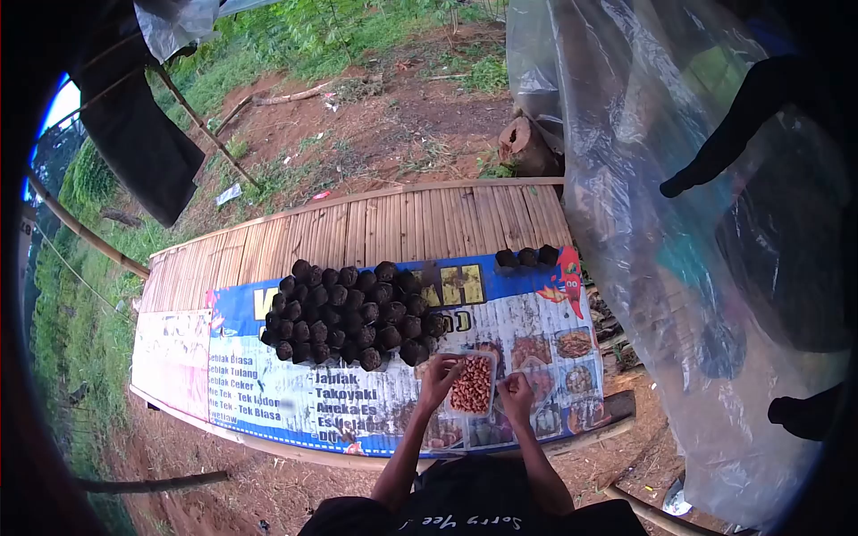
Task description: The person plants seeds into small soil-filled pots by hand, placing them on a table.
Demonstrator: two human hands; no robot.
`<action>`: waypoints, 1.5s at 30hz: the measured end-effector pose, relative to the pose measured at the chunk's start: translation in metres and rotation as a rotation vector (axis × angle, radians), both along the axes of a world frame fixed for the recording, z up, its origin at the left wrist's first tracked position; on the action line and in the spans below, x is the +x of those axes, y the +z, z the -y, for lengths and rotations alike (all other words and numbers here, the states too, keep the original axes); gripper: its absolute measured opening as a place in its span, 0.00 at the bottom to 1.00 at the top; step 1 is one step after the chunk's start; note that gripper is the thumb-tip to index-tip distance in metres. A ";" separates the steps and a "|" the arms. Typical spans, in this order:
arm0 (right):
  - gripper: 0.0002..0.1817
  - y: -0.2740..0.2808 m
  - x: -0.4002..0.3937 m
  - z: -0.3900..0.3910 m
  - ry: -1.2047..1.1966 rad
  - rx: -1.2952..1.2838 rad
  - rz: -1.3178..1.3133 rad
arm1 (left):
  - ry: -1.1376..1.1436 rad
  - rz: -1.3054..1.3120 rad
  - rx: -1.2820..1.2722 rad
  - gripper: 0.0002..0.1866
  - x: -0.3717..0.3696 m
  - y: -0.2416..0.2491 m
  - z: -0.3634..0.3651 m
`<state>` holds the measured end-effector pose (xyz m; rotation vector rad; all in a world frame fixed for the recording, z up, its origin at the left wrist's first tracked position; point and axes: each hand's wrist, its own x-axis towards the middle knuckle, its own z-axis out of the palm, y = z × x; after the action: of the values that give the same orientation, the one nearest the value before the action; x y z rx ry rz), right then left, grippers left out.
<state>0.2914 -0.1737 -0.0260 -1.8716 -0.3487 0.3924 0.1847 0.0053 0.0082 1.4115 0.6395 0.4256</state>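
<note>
A clear plastic tub [472, 386] of reddish-brown seeds or nuts stands on the printed banner [295, 406] near the table's front edge. My left hand [439, 375] is at the tub's left rim, its fingers bent together; what they hold, if anything, is too small to make out. Just right of the tub is my right hand [516, 395], its fingertips drawn together, and any item between them is too small to tell. Several dark, rounded clumps [344, 313] sit packed together behind and left of the tub. Three more dark clumps [527, 257] form a row at the back right.
The bamboo-slat table [357, 228] extends behind the banner. Clear plastic sheeting [661, 268] hangs along the right side, with dark cloth near it. A cut log [527, 147] lies beyond the table. Bamboo poles [89, 228] and dark cloth [147, 134] are at the left.
</note>
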 end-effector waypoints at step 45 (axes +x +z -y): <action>0.18 -0.021 0.006 -0.221 -0.046 -0.253 0.187 | 0.150 -0.412 0.055 0.21 -0.244 -0.038 0.038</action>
<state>0.2970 0.0469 -0.0468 -2.1669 -0.3959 0.2384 -0.0598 -0.0331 -0.0296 1.5232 1.0794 0.2709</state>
